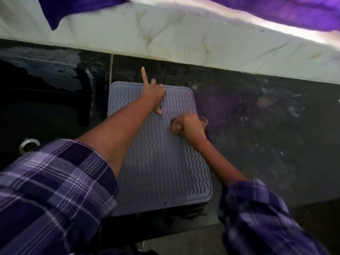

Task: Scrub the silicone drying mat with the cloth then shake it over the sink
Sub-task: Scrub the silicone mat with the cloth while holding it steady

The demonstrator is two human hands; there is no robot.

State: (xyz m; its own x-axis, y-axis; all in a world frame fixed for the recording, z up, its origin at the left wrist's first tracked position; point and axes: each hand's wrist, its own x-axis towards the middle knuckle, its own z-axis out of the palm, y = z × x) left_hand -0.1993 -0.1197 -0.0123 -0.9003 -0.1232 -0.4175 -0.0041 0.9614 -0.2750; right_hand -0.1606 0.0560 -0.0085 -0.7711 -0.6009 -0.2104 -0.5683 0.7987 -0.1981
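Note:
A grey silicone drying mat (165, 162) with wavy ridges lies flat on the dark counter, its near edge hanging over the counter's front. My left hand (154, 92) presses on the mat's far end, fingers spread, index finger pointing at the wall. My right hand (187, 126) is clenched in a fist at the mat's right edge. A blurred purple cloth (220, 111) trails from that fist over the counter to the right; its shape is smeared by motion.
A black sink (46, 107) with a metal drain (29, 145) lies directly left of the mat. The dark stone counter (266, 135) runs to the right. A white tiled wall (184, 37) stands behind, with purple fabric (294, 11) hanging across the top.

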